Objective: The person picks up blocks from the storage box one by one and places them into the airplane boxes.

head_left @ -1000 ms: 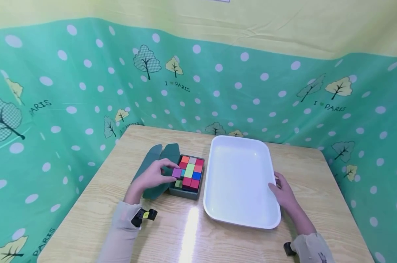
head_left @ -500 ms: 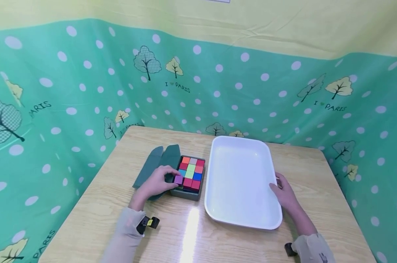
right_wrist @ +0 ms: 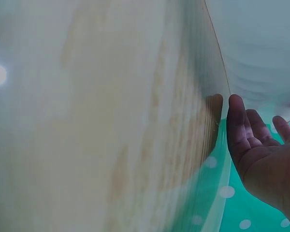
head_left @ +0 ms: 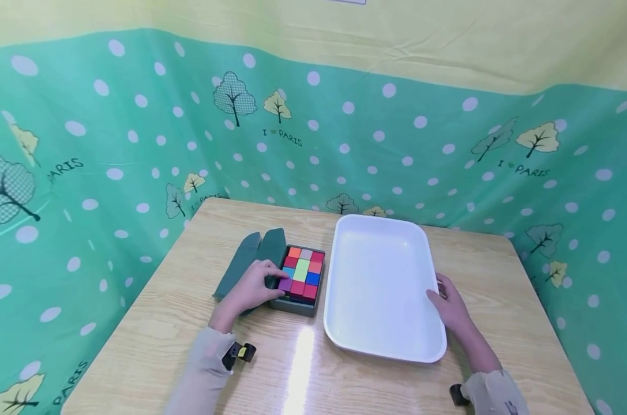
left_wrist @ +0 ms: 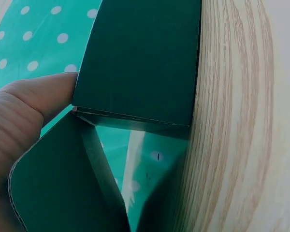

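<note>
In the head view my left hand (head_left: 255,285) is over the left side of a small dark green box (head_left: 292,306) packed with coloured blocks. Its thumb and index finger pinch a purple block (head_left: 285,285), which sits in the box's left column near the front, beside a red block (head_left: 297,287). In the left wrist view the thumb (left_wrist: 48,94) is by the box's edge; the block itself is hidden there. My right hand (head_left: 450,305) holds the right rim of a white tray (head_left: 380,349), thumb over the rim, other fingers outside and partly hidden.
Open dark green lid flaps (head_left: 240,265) lie to the left of the box, under the left hand. The white tray stands close to the box's right side. Both rest on a light wooden table (head_left: 188,242), with a green dotted curtain (head_left: 417,161) behind it.
The purple block was lifted above the box and has come down toward the front into the left column, level with its neighbours. My left hand moved with it; the right hand stays on the tray.
</note>
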`<act>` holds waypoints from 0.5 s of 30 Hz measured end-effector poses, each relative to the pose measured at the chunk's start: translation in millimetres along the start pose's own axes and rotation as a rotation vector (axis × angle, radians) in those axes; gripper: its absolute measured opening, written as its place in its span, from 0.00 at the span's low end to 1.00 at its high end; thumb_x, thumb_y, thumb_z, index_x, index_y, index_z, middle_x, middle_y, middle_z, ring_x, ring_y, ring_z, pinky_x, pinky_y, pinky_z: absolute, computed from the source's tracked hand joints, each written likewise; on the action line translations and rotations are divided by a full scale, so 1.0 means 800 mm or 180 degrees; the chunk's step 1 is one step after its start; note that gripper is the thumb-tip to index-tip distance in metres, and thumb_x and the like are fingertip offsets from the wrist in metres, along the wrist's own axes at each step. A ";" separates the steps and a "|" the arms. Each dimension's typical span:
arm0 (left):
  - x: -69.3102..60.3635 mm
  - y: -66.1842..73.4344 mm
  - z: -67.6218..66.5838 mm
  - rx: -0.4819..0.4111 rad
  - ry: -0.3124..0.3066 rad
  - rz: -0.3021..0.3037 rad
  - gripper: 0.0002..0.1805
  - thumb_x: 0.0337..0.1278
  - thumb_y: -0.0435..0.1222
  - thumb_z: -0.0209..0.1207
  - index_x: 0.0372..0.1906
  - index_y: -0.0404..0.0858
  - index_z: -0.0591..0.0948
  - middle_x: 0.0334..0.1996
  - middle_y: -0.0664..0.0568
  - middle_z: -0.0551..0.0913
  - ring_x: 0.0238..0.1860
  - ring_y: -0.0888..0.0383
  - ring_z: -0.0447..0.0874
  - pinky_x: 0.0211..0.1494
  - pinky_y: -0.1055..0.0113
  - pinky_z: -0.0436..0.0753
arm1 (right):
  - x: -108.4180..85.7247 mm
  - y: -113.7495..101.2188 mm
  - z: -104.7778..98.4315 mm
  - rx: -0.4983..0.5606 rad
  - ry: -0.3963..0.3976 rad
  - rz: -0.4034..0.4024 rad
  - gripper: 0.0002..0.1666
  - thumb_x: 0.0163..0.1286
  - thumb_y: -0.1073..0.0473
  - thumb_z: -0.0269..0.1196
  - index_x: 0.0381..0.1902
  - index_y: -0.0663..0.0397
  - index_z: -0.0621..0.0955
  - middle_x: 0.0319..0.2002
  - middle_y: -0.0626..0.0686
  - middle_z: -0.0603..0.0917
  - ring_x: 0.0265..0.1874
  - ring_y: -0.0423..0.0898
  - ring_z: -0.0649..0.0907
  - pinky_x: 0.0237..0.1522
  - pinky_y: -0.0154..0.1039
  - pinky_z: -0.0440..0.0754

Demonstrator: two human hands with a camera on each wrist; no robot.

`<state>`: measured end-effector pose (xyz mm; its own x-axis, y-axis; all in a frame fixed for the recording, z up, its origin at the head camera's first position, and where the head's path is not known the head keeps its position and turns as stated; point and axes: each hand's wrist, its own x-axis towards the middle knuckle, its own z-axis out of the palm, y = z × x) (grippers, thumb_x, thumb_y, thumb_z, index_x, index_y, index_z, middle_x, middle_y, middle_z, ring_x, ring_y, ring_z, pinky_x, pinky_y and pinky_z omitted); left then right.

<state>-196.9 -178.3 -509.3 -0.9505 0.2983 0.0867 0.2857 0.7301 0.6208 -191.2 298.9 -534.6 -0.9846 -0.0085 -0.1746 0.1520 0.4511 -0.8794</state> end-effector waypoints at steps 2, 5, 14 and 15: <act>0.002 0.002 -0.001 0.0042 -0.0002 -0.0041 0.18 0.43 0.39 0.76 0.44 0.53 0.87 0.42 0.61 0.77 0.51 0.55 0.69 0.52 0.57 0.75 | 0.001 0.000 0.000 0.0013 0.0016 -0.0025 0.36 0.78 0.53 0.47 0.76 0.60 0.50 0.68 0.72 0.59 0.63 0.68 0.66 0.56 0.57 0.74; 0.002 0.004 -0.002 0.0093 -0.0025 -0.0090 0.18 0.43 0.39 0.76 0.44 0.54 0.87 0.44 0.60 0.78 0.52 0.53 0.70 0.54 0.55 0.75 | 0.000 -0.001 0.000 0.0021 0.0017 -0.0038 0.36 0.78 0.53 0.48 0.75 0.60 0.51 0.67 0.72 0.60 0.63 0.68 0.67 0.54 0.56 0.75; -0.005 0.019 -0.003 0.0237 0.0025 0.0019 0.15 0.47 0.42 0.74 0.43 0.52 0.86 0.42 0.61 0.78 0.49 0.57 0.71 0.52 0.58 0.75 | -0.003 -0.003 0.001 -0.0055 0.0014 0.0016 0.36 0.78 0.51 0.47 0.76 0.59 0.50 0.68 0.71 0.59 0.64 0.67 0.66 0.56 0.57 0.73; -0.009 0.025 -0.001 0.0259 0.0063 0.0082 0.14 0.48 0.43 0.73 0.43 0.52 0.86 0.41 0.62 0.78 0.47 0.58 0.71 0.51 0.59 0.75 | -0.004 -0.003 0.001 -0.0058 0.0005 0.0031 0.36 0.78 0.52 0.47 0.76 0.59 0.50 0.69 0.70 0.59 0.64 0.67 0.65 0.57 0.57 0.73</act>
<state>-184.5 -166.6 -497.1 -0.9447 0.3061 0.1177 0.3184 0.7701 0.5529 -188.4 296.9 -532.8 -0.9832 -0.0027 -0.1823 0.1600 0.4674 -0.8695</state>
